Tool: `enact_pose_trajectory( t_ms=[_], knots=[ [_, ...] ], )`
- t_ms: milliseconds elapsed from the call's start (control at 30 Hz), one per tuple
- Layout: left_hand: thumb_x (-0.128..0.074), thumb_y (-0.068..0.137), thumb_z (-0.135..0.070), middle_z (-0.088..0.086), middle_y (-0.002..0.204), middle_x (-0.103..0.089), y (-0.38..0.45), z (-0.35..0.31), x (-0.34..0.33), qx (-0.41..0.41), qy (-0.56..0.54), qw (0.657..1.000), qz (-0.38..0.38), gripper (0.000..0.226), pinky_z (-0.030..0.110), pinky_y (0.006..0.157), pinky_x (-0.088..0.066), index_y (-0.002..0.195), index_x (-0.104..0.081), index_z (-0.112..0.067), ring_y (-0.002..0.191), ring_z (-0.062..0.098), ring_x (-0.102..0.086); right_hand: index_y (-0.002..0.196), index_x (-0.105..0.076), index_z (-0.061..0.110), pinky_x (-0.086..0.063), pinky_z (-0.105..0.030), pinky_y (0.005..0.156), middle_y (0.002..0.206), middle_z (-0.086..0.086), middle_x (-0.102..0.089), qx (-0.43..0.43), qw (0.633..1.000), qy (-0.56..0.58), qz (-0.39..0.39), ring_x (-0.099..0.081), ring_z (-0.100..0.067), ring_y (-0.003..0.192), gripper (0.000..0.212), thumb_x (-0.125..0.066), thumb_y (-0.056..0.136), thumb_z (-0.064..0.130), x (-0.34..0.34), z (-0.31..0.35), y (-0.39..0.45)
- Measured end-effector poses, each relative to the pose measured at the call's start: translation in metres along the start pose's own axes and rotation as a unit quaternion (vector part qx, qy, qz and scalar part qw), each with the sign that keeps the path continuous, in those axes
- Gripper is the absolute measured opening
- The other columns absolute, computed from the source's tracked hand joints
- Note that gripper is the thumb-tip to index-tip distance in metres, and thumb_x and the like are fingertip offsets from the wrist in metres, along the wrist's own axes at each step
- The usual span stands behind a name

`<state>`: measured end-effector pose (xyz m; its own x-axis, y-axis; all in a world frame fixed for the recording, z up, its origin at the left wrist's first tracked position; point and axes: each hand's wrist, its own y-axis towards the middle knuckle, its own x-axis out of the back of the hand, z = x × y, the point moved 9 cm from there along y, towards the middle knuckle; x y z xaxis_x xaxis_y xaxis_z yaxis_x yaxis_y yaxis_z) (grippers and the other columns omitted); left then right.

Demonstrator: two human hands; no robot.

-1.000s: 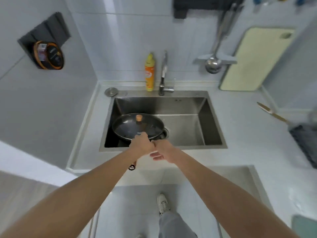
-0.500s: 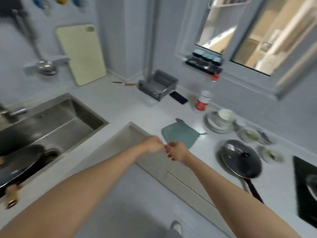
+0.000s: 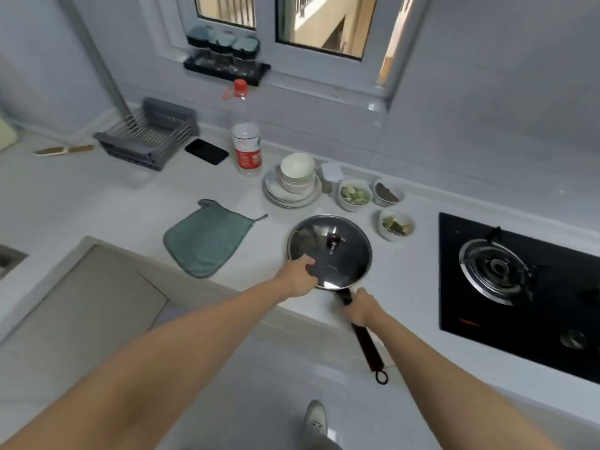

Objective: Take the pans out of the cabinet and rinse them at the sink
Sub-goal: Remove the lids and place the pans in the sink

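A lidded frying pan stands on the white counter, its glass lid [image 3: 334, 246] with a dark knob on top. Its long dark handle [image 3: 365, 345] sticks out past the counter's front edge. My right hand [image 3: 358, 306] is wrapped around the handle close to the pan. My left hand [image 3: 298, 276] lies on the lid's near left rim, fingers spread over the glass. The sink [image 3: 9, 258] shows only as a sliver at the far left, and the first pan in it is out of view.
A teal cloth [image 3: 207, 238] lies left of the pan. Stacked plates and bowls [image 3: 295, 183], small food bowls [image 3: 355, 194], a bottle [image 3: 246, 147], a phone [image 3: 206, 151] and a dish rack [image 3: 149, 134] stand behind. A gas hob [image 3: 519, 277] is at the right.
My view swung right from the sink, where the first pan was left, to the counter by the hob. Both hands, empty half a second ago, now rest on the second pan.
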<state>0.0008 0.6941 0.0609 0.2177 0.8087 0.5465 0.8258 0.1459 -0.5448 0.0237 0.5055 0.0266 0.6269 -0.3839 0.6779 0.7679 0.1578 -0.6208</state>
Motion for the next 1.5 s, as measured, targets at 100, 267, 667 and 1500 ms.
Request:
enact_pose_trajectory(
  t_ms=[100, 267, 667, 1500],
  knots=[
    [-0.058, 0.092, -0.030, 0.012, 0.151, -0.036, 0.026, -0.030, -0.015, -0.037, 0.101, 0.992, -0.061, 0.058, 0.038, 0.106, -0.040, 0.147, -0.040, -0.033, 0.130, 0.034, -0.044, 0.089, -0.059, 0.005, -0.052, -0.038, 0.067, 0.080, -0.016, -0.064, -0.042, 0.991, 0.088, 0.096, -0.061, -0.029, 0.070, 0.006, -0.059, 0.085, 0.010, -0.023, -0.030, 0.016],
    [-0.056, 0.095, -0.028, 0.007, 0.160, -0.022, 0.067, -0.062, -0.013, -0.083, 0.167, 0.978, -0.093, 0.063, 0.049, 0.107, -0.040, 0.151, -0.031, -0.038, 0.139, 0.036, -0.030, 0.087, -0.059, 0.011, -0.043, -0.027, 0.042, 0.059, -0.008, -0.059, -0.031, 0.978, 0.193, 0.069, -0.050, -0.022, 0.041, 0.015, -0.066, 0.085, 0.024, -0.032, -0.036, 0.036],
    [-0.060, 0.094, -0.029, 0.007, 0.126, -0.053, 0.057, -0.056, 0.130, -0.098, 0.230, 0.936, -0.247, 0.028, 0.041, 0.087, -0.051, 0.121, -0.055, -0.026, 0.115, 0.029, -0.049, 0.064, -0.046, 0.019, -0.038, -0.019, 0.037, 0.055, 0.002, -0.053, 0.113, 0.986, 0.113, 0.053, -0.048, -0.010, 0.035, 0.037, -0.066, 0.088, 0.038, -0.011, 0.087, 0.033],
    [-0.045, 0.096, -0.050, 0.005, 0.091, -0.065, -0.309, 0.514, 0.593, 0.243, -0.009, 0.841, -0.484, 0.031, 0.039, 0.075, -0.052, 0.097, -0.052, -0.020, 0.082, 0.026, -0.062, 0.073, -0.055, 0.007, -0.046, -0.026, 0.052, 0.056, -0.009, -0.057, 0.322, 0.889, -0.187, 0.267, -0.052, -0.022, 0.045, 0.024, -0.069, 0.085, 0.022, -0.376, 0.690, -0.120]
  ],
)
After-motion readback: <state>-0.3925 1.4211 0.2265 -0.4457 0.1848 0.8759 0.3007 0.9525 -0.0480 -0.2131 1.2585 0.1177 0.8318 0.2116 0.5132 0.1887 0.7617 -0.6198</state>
